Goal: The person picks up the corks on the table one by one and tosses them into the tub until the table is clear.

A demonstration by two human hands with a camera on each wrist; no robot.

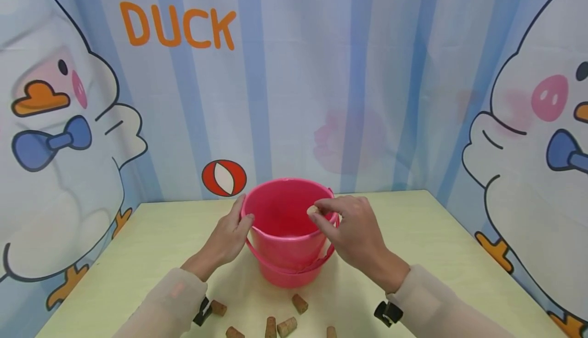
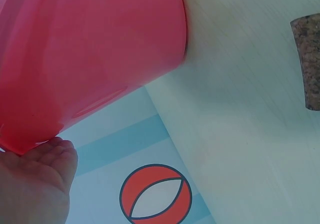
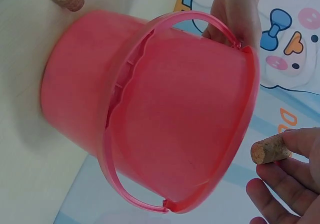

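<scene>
As the head view shows, a pink bucket (image 1: 289,251) stands upright on the table (image 1: 427,236), mouth up, straight ahead. Left hand (image 1: 229,231) at the bucket's nine o'clock, gripping the rim, thumb over the edge. Right hand (image 1: 356,231) at three o'clock, thumb and forefinger pinching one cork (image 1: 313,210) near the rim, pale end toward the mouth. Six loose corks (image 1: 287,327) on the table, between five and seven o'clock of the bucket. Bucket floor not readable; cannot tell what lies within. Left wrist view: bucket wall spans nine to twelve o'clock; hand at eight, fingers under the rim, thumb out of sight; a loose cork at three, cut by the frame edge, apart from the bucket. Right wrist view: bucket looks sideways by camera angle, handle (image 3: 104,144) arcing across its wall; pinched cork at four o'clock, a visible gap between it and the rim, lower fingers slightly spread. Judgement: step in hand seems to be bringing a single cork to the mouth while the left hand steadies the bucket; next move calls for carrying the pinch well inside the rim before it loosens.
</scene>
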